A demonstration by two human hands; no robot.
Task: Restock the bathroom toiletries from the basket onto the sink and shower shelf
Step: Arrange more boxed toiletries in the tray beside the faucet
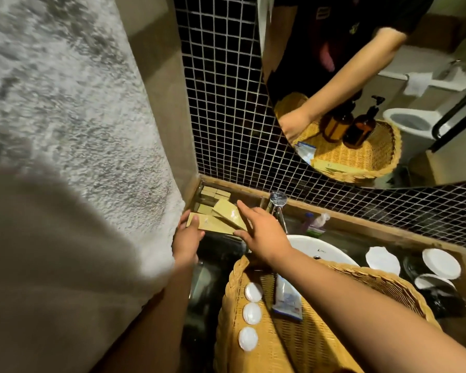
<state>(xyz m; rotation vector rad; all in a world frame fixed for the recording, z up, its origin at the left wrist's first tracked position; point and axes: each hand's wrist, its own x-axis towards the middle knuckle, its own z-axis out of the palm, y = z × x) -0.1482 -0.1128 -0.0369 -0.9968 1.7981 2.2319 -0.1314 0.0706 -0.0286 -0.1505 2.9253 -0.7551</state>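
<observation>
Towel [65, 162] looms at nine o'clock. Toward twelve, left hand [187, 235] pinches the tan packets [221, 220] by one end; right hand [261, 232], fingers [246, 211] straight, touches them, likely squaring the stack.

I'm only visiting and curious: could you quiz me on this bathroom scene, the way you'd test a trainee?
1. True or false: the left hand and right hand both touch the tan packets.
2. How many white discs lie in the basket? A two, B three, C five.
3. Fill in: the packets lie to the ___ of the tap.
Key: 1 true; 2 B; 3 left.
</observation>
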